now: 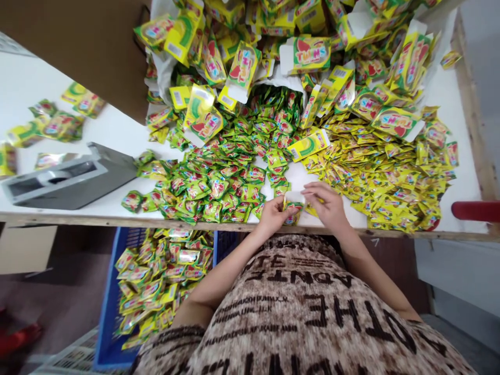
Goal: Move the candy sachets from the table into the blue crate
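My left hand [273, 214] and my right hand [327, 204] meet at the front edge of the white table [117, 136], both closed on one small carton [294, 207] with a white flap and a green and yellow print. Small green sachets [219, 177] lie heaped just left of my hands. Yellow sachets [390, 172] lie heaped to the right. Flat and half-folded yellow-green cartons [308, 52] are piled across the far side of the table.
A grey tape dispenser [66, 179] sits on the table at the left, with a few loose sachets [58, 122] behind it. Under the table a blue crate [107, 307] holds filled cartons. A brown cardboard sheet [89, 47] stands at back left. A red object [474, 211] pokes in at the right edge.
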The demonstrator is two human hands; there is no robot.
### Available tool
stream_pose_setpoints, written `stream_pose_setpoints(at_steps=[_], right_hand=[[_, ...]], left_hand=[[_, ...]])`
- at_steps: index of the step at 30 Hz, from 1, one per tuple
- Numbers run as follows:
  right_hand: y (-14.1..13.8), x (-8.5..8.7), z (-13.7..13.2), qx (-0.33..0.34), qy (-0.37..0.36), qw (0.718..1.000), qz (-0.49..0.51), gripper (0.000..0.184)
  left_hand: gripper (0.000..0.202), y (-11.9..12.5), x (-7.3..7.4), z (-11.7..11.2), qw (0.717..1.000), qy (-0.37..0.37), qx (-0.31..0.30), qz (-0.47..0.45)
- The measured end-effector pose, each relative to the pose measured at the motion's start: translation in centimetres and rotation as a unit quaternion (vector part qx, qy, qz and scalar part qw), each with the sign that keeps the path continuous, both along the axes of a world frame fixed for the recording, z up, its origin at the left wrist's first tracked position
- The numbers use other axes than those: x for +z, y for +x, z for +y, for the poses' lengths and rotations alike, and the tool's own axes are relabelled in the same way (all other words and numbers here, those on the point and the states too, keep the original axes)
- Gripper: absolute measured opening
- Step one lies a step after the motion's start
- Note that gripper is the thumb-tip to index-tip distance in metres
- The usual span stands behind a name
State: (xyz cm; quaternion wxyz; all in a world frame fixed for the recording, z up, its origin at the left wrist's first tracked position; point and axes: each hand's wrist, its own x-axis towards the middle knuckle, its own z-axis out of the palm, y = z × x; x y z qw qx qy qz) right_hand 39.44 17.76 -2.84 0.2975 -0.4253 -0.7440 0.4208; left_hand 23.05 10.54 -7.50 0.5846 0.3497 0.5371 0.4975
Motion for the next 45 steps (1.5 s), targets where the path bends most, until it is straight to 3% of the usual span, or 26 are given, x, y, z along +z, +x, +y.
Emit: stream_pose_setpoints(at_steps=[2, 5, 8, 11, 15, 19, 22, 25, 29, 34, 38, 42, 45], right_hand=[[0.4, -0.4, -0.2, -0.071, -0.135, 0.987, 0.059, 0.022], [0.2, -1.3, -0.7, -0.056, -0.320, 0.939, 0.111, 0.032], [-0.6, -1.6, -1.1, -0.041, -0.366, 0.920, 0.133, 0.033], [-1.3, -1.1, -1.1, -0.032, -0.316, 0.940, 0.121, 0.031], [-1.5, -0.5, -0.8, -0.020, -0.202, 0.974, 0.099, 0.027], [-1.4, -0.8, -0.3, -0.037, -0.246, 0.962, 0.113, 0.025], [-1.5, -1.0, 0.0, -0.055, -0.281, 0.952, 0.110, 0.030], [-1.7, -1.1, 0.0, -0.069, -0.264, 0.957, 0.100, 0.030], [-1.3, -1.0, -0.3, -0.061, -0.228, 0.968, 0.083, 0.029], [-0.7, -1.0, -1.2, -0.012, -0.051, 0.998, 0.037, 0.016], [-1.0, -1.3, -2.7, -0.011, 0.050, 0.998, 0.023, 0.013], [-0.3, -1.8, -3.4, -0.009, 0.036, 0.999, 0.013, 0.017], [2.0, -2.1, -2.4, -0.066, -0.011, 0.998, 0.014, 0.020]], left_hand=[[0.041, -0.2, 0.2, -0.2, 1.000, -0.002, -0.011, -0.007], [0.042, -0.6, 0.8, -0.7, 0.999, 0.009, -0.044, -0.003], [0.044, -1.0, 1.3, -1.0, 0.997, -0.019, -0.042, -0.063], [0.035, -1.4, 1.6, -0.5, 0.991, -0.056, -0.003, -0.121], [0.028, -2.3, 2.0, 0.7, 0.998, -0.024, 0.044, -0.029], [0.027, -2.7, 2.4, 1.1, 0.997, 0.024, 0.014, 0.068], [0.031, -2.4, 2.1, 1.2, 0.997, 0.027, 0.016, 0.068], [0.034, -2.0, 1.6, 1.5, 0.998, 0.028, 0.023, 0.058], [0.023, -2.2, 1.8, 1.5, 0.988, 0.091, 0.003, 0.128], [0.024, -2.7, 1.6, 0.5, 0.981, 0.144, -0.017, 0.133], [0.027, -2.4, 1.1, -0.3, 0.979, 0.138, -0.029, 0.148], [0.028, -1.8, 1.1, -0.3, 0.964, 0.145, -0.071, 0.210], [0.028, -2.3, 1.6, -0.3, 0.970, 0.139, -0.033, 0.195]])
